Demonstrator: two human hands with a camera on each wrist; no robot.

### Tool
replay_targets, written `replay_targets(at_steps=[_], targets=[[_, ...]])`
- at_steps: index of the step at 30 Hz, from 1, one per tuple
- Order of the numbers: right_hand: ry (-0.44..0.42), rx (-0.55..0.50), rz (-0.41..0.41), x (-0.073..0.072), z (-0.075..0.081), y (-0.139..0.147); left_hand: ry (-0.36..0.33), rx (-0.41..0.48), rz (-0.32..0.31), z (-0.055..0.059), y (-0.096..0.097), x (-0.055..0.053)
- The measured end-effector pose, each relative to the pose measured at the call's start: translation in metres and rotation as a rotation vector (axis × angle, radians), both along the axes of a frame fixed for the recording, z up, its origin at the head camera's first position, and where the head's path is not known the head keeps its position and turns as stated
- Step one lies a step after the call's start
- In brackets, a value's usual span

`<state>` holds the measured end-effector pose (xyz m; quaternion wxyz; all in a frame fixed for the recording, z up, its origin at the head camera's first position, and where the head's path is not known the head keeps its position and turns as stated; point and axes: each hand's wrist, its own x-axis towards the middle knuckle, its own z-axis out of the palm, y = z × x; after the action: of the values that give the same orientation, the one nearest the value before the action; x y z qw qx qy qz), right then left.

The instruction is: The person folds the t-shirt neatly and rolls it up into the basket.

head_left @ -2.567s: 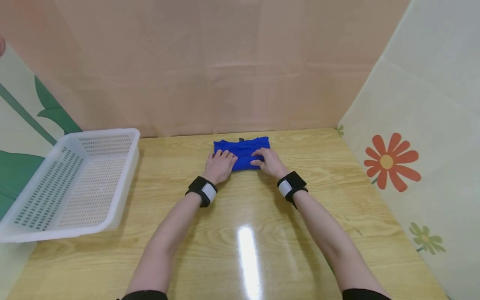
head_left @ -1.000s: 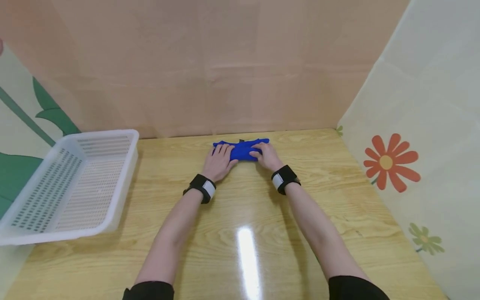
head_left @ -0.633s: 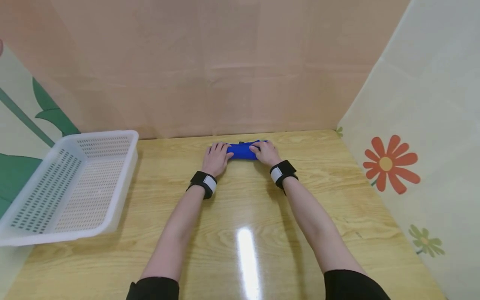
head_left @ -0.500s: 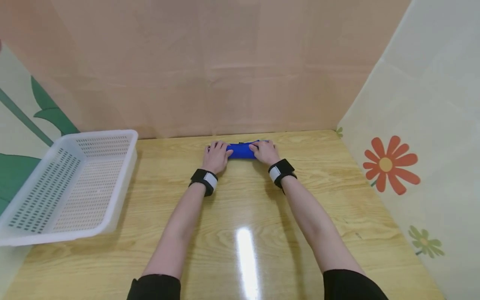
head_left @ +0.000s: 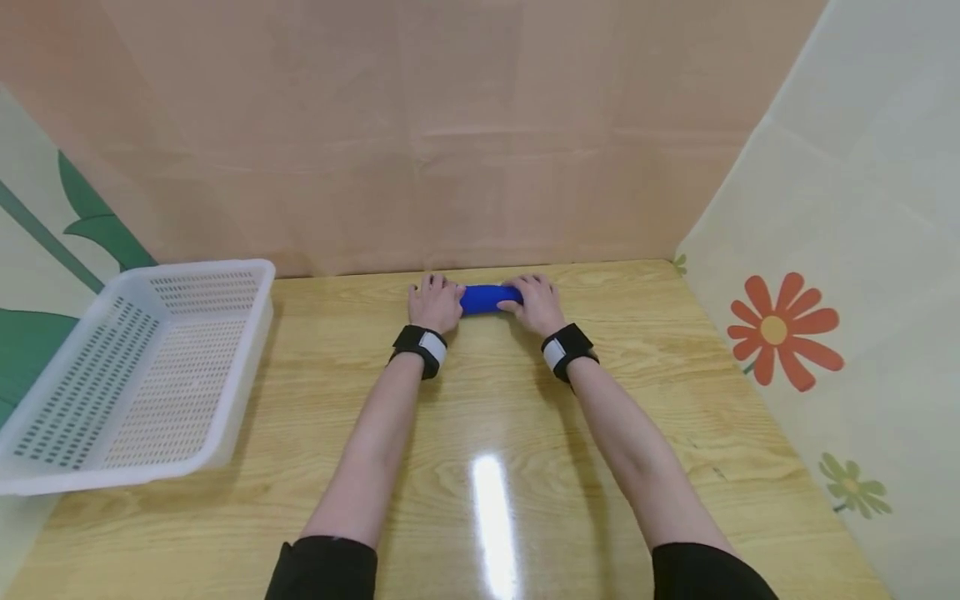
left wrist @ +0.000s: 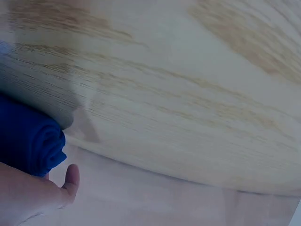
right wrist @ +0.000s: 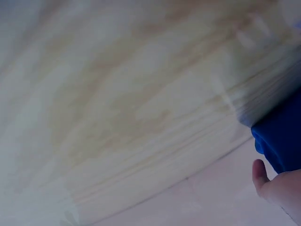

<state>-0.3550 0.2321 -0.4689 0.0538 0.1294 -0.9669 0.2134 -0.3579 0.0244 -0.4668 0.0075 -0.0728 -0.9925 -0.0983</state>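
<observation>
A blue cloth, rolled into a short cylinder, lies crosswise near the table's back edge in the head view. My left hand grips its left end, thumb at the front and fingers over the far side. At the other end my right hand holds it the same way. The left wrist view shows the spiral layers at one end of the rolled cloth, with a finger of the left hand sticking out past it. In the right wrist view, part of the right hand is beside the cloth.
A white perforated plastic basket stands at the left of the wooden table. Behind the table rises a plain pinkish-brown backdrop. A flower-printed sheet stands along the right side.
The flat blue cloth has been rolled away from me into a tight cylinder, and its dark tag is out of sight. Both hands have moved slightly farther back, now around the roll's ends.
</observation>
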Motion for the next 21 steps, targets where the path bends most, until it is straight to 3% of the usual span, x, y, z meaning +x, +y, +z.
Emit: replay_targets(at_steps=[5,7,11,15,21], targets=[[-0.069,0.014,-0.035,-0.013,0.001,-0.004,0.135,0.085,-0.054,-0.007,-0.009,0.008],[-0.098,0.015,-0.040,-0.016,0.004,-0.005,0.155,0.142,-0.077,-0.010,-0.015,0.009],[-0.143,0.023,-0.053,-0.021,0.008,-0.005,0.085,0.262,-0.088,-0.011,-0.021,0.007],[-0.174,0.039,-0.074,-0.024,0.009,-0.007,-0.014,0.352,-0.057,-0.004,-0.023,0.001],[-0.207,0.053,-0.107,-0.026,0.011,-0.010,-0.095,0.300,-0.035,0.007,-0.020,-0.001]])
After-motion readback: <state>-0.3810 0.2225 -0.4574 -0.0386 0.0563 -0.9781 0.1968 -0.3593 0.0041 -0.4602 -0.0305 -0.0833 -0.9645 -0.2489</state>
